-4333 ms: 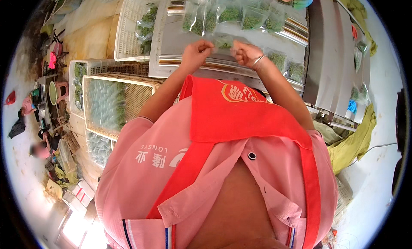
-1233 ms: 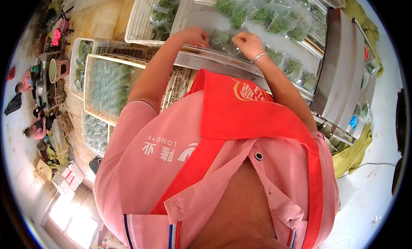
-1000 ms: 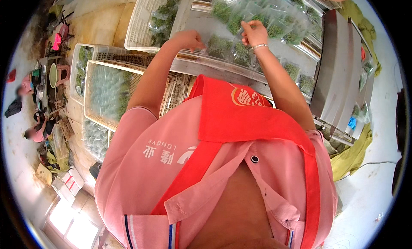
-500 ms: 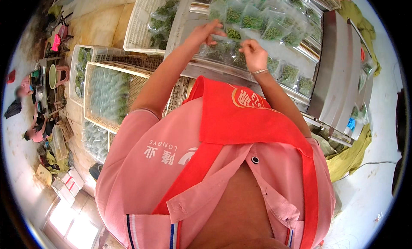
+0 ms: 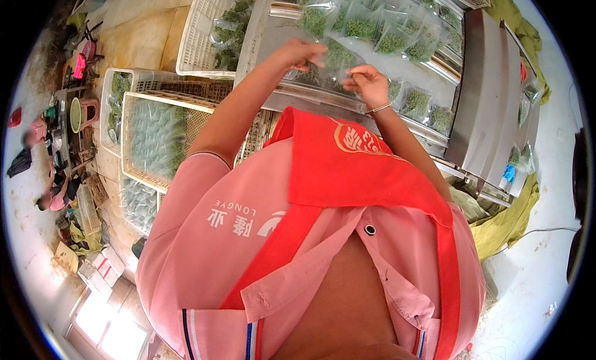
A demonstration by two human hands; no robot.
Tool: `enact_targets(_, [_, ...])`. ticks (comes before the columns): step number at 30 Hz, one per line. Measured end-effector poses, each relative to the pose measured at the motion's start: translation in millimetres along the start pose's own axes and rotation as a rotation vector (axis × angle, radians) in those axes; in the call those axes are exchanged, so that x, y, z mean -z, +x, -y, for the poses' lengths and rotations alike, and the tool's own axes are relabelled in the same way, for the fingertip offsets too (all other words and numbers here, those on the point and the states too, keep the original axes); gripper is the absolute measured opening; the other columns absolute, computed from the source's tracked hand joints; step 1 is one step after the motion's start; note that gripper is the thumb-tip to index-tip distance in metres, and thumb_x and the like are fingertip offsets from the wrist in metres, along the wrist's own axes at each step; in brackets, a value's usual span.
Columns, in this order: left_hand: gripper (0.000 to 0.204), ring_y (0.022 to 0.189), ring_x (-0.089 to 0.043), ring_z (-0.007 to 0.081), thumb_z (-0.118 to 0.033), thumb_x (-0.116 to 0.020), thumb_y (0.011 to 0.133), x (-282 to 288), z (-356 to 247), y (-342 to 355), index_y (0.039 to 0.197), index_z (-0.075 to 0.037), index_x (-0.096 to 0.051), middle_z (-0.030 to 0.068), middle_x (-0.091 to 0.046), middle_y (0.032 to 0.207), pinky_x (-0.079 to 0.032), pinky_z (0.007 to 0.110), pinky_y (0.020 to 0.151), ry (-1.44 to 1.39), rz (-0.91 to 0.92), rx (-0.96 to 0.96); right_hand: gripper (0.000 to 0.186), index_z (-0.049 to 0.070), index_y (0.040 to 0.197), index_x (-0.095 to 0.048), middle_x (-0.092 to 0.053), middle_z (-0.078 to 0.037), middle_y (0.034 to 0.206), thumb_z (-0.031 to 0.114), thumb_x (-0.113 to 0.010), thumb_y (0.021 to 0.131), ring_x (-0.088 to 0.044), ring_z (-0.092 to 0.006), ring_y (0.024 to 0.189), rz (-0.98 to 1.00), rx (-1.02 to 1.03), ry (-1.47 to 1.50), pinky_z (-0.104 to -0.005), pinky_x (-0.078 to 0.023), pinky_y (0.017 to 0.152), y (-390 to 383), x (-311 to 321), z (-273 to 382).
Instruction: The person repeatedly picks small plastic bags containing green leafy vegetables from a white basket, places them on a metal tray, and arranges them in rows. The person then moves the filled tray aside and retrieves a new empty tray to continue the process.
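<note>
Between my hands is a clear plastic bag of small green berries [image 5: 340,54], tilted over the metal worktop. My left hand [image 5: 303,53] is closed in a pinch at the bag's left edge. My right hand [image 5: 369,84], with a bracelet at its wrist, has its fingers pinched at the bag's near right edge. More filled clear bags [image 5: 363,29] lie in a group just beyond. A row of similar bags [image 5: 417,101] runs along the near edge, partly hidden behind my hands.
On the left stand a white crate [image 5: 189,49] with bagged greens and a cream crate [image 5: 127,133] packed with bags. A steel machine housing [image 5: 481,86] borders the worktop on the right. Farther left, other people sit by a pink stool [image 5: 92,106].
My left hand has moved slightly nearer and closed from spread fingers. My right hand has shifted a little nearer. The bag between them now stands raised and tilted.
</note>
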State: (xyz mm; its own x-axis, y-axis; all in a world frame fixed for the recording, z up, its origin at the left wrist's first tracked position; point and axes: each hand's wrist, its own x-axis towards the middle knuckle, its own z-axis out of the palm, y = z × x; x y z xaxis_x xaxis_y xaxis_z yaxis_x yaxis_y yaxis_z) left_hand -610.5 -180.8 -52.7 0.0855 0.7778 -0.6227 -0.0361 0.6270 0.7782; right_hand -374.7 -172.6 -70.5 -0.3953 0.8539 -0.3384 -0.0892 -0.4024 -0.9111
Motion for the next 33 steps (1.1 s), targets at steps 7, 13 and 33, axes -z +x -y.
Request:
enact_targets(7, [0.034, 0.047, -0.044, 0.0044, -0.035, -0.07, 0.076, -0.1, 7.4, -5.1, 0.095, -0.006, -0.064, 0.0027, -0.065, 0.077, -0.046, 0.017, 0.057, -0.017, 0.046, -0.084, 0.008, 0.008, 0.089, -0.055, -0.056, -0.003, 0.073, 0.015, -0.056, 0.088, -0.043, -0.0099, 0.046, 0.134, -0.562, 0.312, -0.021, -0.034, 0.041, 8.0, 0.2, 18.3])
enact_targets(13, [0.023, 0.055, -0.052, 0.0035, -0.027, -0.068, 0.078, 63.3, 11.4, -33.2, 0.085, -0.006, -0.064, 0.0011, -0.063, 0.071, -0.037, 0.016, 0.046, 0.296, 0.306, -0.154, 0.01, 0.008, 0.085, -0.06, -0.063, -0.006, 0.07, 0.017, -0.061, 0.084, -0.042, -0.0065, 0.043, 0.489, -0.369, -0.166, -0.0208, -0.032, 0.039, 2.8, -20.2, 34.1])
enact_targets(33, [0.023, 0.048, -0.048, 0.0074, -0.024, -0.072, 0.071, 111.6, 38.0, -37.3, 0.069, -0.005, -0.058, 0.0, -0.052, 0.054, -0.034, 0.026, 0.04, 0.746, 0.003, -0.111, 0.02, 0.006, 0.102, -0.048, -0.053, -0.019, 0.098, 0.015, -0.043, 0.085, -0.062, -0.0363, 0.076, 0.509, 0.484, -1.512, -0.0452, -0.051, 0.062, -11.8, -91.4, -2.3])
